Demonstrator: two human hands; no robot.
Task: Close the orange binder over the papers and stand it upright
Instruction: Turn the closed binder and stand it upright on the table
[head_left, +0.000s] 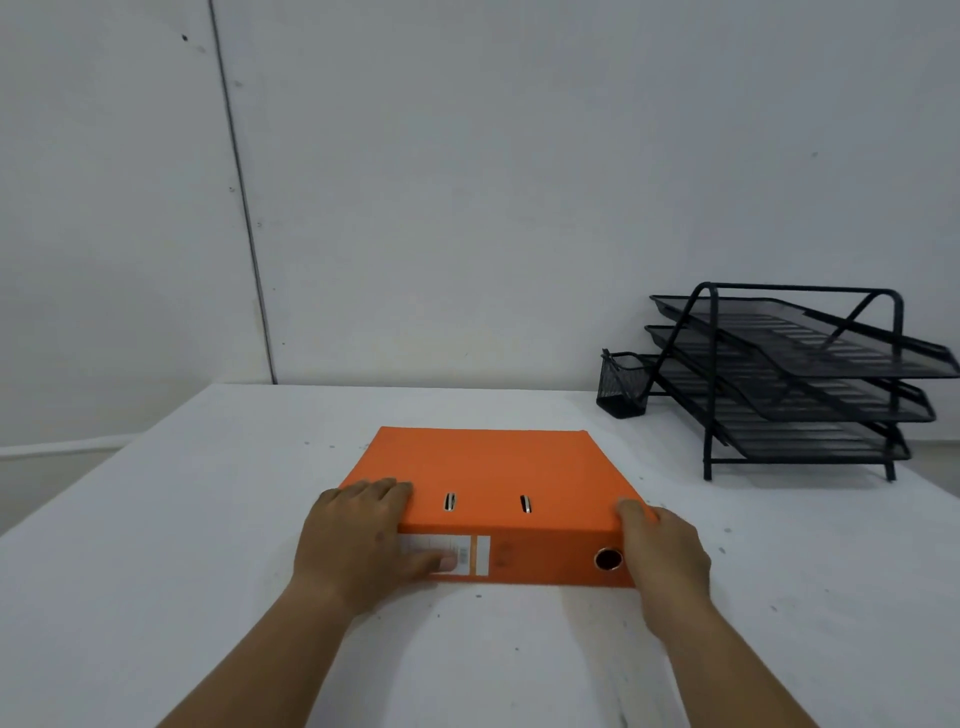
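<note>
The orange binder (498, 473) lies flat and closed on the white table (156, 519), its spine facing me with a white label and a round finger hole. No papers show; the cover hides whatever is inside. My left hand (363, 540) grips the spine's left end, fingers over the top cover and thumb pressed on the label. My right hand (665, 551) holds the spine's right end, fingers curled over the top corner beside the finger hole.
A black mesh three-tier letter tray (810, 379) stands at the back right against the wall, with a small black mesh pen cup (623, 384) to its left. The table's left edge runs diagonally at the left.
</note>
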